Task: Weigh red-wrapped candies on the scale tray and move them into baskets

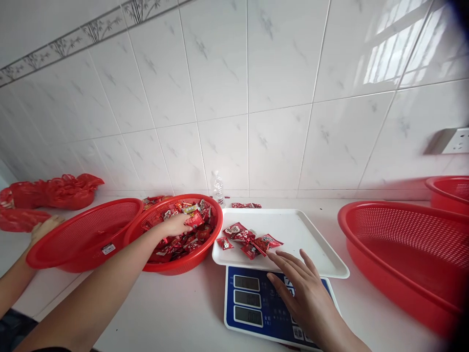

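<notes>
Left hand [179, 225] in sweets basket [216, 220], gripping a red packet [195, 221].
Right hand [304, 288] released, flat over scale [252, 303]; tray [315, 244] right of basket.

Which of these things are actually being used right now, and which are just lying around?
In use:
- left hand in the basket of sweets
- right hand over the scale
- white tray with a few sweets

Lying about:
- empty basket, another person's hand at its rim
- big basket
- water bottle
- red bags
</notes>
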Demonstrator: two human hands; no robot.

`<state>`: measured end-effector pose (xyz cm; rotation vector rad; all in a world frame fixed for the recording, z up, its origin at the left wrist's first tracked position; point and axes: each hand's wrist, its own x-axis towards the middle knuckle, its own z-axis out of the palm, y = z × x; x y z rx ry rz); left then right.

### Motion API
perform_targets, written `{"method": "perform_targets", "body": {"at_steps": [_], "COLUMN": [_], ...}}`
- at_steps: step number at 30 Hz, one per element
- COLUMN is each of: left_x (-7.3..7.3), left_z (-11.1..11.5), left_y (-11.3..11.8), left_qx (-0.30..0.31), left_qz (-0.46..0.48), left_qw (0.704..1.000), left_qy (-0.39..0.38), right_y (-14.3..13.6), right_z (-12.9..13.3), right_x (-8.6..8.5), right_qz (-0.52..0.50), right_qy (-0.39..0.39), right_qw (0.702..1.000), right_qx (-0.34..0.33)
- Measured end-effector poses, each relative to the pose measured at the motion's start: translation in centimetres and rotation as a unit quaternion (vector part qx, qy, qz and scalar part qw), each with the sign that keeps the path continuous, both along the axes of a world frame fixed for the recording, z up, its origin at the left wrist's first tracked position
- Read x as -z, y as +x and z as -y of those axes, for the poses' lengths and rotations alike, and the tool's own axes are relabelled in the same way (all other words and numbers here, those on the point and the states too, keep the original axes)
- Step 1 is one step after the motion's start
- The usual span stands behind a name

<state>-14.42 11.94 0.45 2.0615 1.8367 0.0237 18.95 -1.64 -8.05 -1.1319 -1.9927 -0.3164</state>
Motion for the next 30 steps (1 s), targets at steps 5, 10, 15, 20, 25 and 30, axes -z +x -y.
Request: {"method": "perform_targets", "body": {"at_steps": [5,10,15,20,25,30], "left_x": [-2.7,-4.0,-3.9,-3.4,-2.1,0.2], "left_z": [0.8,1.6,1.3,0.4,0.3,0.8], "left_y": [-1.0,0.5,2.3,2.1,1.2,1.4], "left_qx": [-0.046,-0.021,0.017,-0.001,-0.036,0.06], "left_qz": [0.078,0.096,0.108,0.099,0.03,-0.078], "left_qw": [0.996,0.995,0.994,0.995,0.998,0.992], "left_qy": [0.008,0.009,0.009,0.003,0.048,-0.079], "right_y": [-0.1,-0.1,-0.1,-0.1,-0.1,-0.3], "right_z": [0.3,0.3,0.2,0.3,0.6,0.6], "right_x": [-0.2,-0.2,-0.2,-0.4,-0.8,-0.8], "right_qz": [-0.004,-0.008,-0.01,-0.022,-0.03,-0.029], "right_qy": [-0.003,-0.006,-0.002,0.005,0.003,-0.006], "right_qw": [1.0,1.0,1.0,1.0,0.999,0.999], "right_qx": [-0.01,-0.007,-0.007,-0.011,-0.027,-0.038]}}
